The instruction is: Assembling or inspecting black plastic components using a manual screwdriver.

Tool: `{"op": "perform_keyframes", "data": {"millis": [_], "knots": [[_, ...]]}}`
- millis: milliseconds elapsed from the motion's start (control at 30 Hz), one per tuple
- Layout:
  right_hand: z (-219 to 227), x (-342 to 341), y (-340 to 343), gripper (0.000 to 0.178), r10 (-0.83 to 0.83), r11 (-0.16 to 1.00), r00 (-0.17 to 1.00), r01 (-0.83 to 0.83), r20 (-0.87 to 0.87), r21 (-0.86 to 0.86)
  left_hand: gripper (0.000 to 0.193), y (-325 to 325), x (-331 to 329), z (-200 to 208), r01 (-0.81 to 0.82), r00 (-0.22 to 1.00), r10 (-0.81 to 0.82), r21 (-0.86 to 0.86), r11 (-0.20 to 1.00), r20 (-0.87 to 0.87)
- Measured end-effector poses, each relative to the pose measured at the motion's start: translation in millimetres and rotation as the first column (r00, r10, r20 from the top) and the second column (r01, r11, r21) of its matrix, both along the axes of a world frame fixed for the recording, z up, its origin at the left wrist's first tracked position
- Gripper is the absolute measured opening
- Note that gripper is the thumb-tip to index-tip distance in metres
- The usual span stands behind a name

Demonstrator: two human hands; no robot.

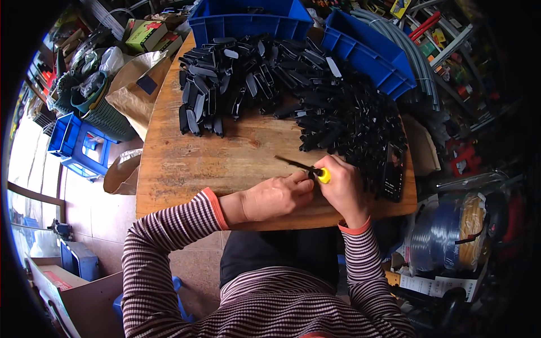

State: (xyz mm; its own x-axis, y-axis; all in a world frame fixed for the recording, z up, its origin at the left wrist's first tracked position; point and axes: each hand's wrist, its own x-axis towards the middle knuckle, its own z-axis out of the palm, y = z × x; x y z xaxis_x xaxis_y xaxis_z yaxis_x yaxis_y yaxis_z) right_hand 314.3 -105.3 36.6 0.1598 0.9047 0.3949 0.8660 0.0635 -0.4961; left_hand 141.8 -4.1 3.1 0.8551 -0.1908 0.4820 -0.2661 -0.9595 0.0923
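Over the near part of the wooden table, my two hands meet. My right hand (341,183) is closed around a yellow-handled tool (324,176), whose working end I cannot make out. My left hand (276,197) is closed, its thumb and fingertips pinched at a slim black plastic piece (293,163) that points away to the upper left. The piece and the tool touch or overlap between my fingers. Farther back lies a heap of larger black plastic parts (253,84). To the right of it spreads a dense pile of smaller black parts (344,118).
Blue plastic bins (251,28) stand at the table's far edge. A dark phone (394,174) lies at the right edge of the wooden table (197,163). Brown paper bags (132,93) stand left, wrapped coils (445,234) right. A blue stool (93,146) is on the floor.
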Motion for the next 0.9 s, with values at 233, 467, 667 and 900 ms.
{"op": "perform_keyframes", "data": {"millis": [233,467,667,900], "knots": [[20.4,10.8,2.8,0.016,0.108,0.929,0.988,-0.140,-0.110,-0.343,0.036,-11.8,-8.7,-0.5,-0.078,0.996,0.083,0.199,0.977,-0.020],[11.7,-11.4,34.3,0.012,0.072,0.990,0.761,0.026,-0.645,0.142,0.040,-7.3,-5.5,3.9,-0.050,0.988,0.081,0.219,0.974,-0.134],[20.0,12.1,26.0,0.009,0.063,0.948,0.655,0.196,-0.753,0.250,0.044,-4.3,-2.9,2.1,-0.041,0.999,0.042,0.093,0.995,-0.006],[4.3,60.3,-37.4,0.016,-0.309,0.941,0.947,0.318,0.087,-0.118,0.035,19.8,21.4,-3.5,-0.007,0.995,0.006,-0.020,1.000,-0.095]]}}
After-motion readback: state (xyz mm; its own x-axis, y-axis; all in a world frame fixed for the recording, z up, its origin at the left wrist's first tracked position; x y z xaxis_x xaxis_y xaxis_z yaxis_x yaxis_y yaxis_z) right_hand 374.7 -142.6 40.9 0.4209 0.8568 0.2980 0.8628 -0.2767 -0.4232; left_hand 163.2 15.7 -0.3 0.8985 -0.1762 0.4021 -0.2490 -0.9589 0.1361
